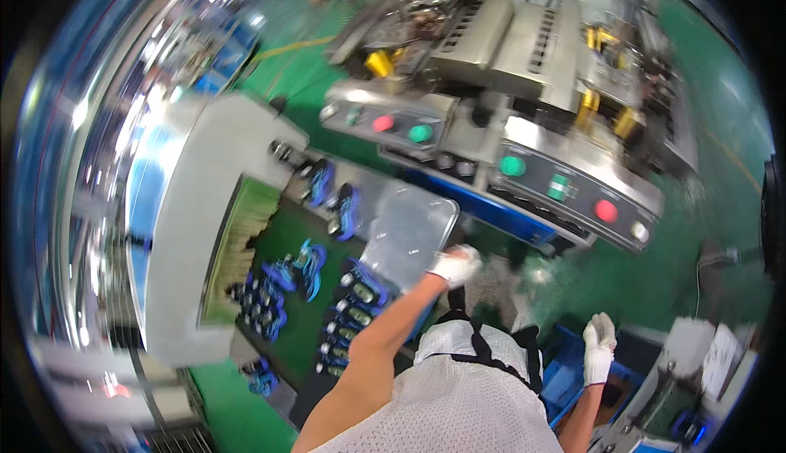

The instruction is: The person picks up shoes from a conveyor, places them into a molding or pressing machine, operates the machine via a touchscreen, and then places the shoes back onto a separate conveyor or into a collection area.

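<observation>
My left hand (455, 265), in a white glove with bare fingertips, is at the corner of a metal tray (408, 226); blur hides whether it grips the rim. Over a blue crate (562, 364) at the lower right is my right hand (599, 345), gloved in white, with nothing visible in it; how far its fingers are apart is unclear. Blue and black shoes (347, 210) stand beyond the tray. Several more shoes (353, 318) line the near side of a green conveyor belt (295, 223), and others (264, 309) sit across from them.
A metal machine (503, 42) with red and green buttons stands in front, its control panels (565, 186) jutting towards me. At the left a pale machine housing (202, 207) with a bristle curtain (239, 250) covers part of the belt. Another bench (663, 391) is at the lower right.
</observation>
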`<state>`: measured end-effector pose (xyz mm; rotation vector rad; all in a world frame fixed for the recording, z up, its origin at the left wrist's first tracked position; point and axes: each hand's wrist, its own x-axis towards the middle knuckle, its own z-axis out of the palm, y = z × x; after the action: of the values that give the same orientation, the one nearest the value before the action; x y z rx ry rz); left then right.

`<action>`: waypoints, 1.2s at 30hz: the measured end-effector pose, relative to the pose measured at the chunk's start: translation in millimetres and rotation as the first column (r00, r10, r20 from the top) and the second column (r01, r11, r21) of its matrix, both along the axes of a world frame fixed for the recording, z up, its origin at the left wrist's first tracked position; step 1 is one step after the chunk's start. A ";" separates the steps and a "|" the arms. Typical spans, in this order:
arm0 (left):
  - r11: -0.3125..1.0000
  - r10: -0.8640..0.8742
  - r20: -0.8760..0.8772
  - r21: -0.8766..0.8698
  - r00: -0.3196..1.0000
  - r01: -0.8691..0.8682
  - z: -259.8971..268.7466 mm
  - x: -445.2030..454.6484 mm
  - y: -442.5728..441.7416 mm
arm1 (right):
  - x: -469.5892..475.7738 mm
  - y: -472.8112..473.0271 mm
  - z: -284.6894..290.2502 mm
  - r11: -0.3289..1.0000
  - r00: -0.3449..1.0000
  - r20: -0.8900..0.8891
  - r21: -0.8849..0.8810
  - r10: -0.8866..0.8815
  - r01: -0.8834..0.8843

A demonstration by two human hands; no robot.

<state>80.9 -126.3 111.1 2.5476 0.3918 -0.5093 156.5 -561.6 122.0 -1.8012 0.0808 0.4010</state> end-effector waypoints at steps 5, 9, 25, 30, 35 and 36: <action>0.342 0.819 0.398 0.238 0.413 -0.909 14.7 -296.3 244.4 | 4.2 99.5 -39.5 0.879 0.924 -0.136 -0.286 0.356 -0.381; 0.029 0.903 0.427 0.049 0.047 -0.998 35.2 -438.0 288.3 | 7.8 142.3 -56.2 0.681 0.841 -0.208 -0.507 0.499 -0.529; 0.047 0.843 0.537 -0.122 -0.026 -0.991 -58.9 -404.4 239.9 | -75.9 485.6 53.3 0.208 0.301 -0.139 -0.460 0.943 -0.863; 0.534 0.644 0.669 -0.048 0.370 -0.844 71.7 -336.9 213.5 | -142.2 565.5 104.6 -0.134 -0.249 0.241 -0.409 0.938 -0.903; 0.800 0.560 0.679 -0.294 0.475 -0.522 143.8 -236.7 221.2 | -131.4 589.9 110.5 -0.181 -0.340 0.155 -0.609 0.928 -0.772; 0.689 0.724 0.479 -0.472 0.496 -0.550 148.9 -223.8 222.8 | -112.3 588.0 116.6 -0.225 -0.321 0.086 -0.543 0.943 -0.809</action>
<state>-142.8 96.5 260.0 1.9182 0.8945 0.5699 44.2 26.4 238.6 -1.7354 -2.0847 1.0565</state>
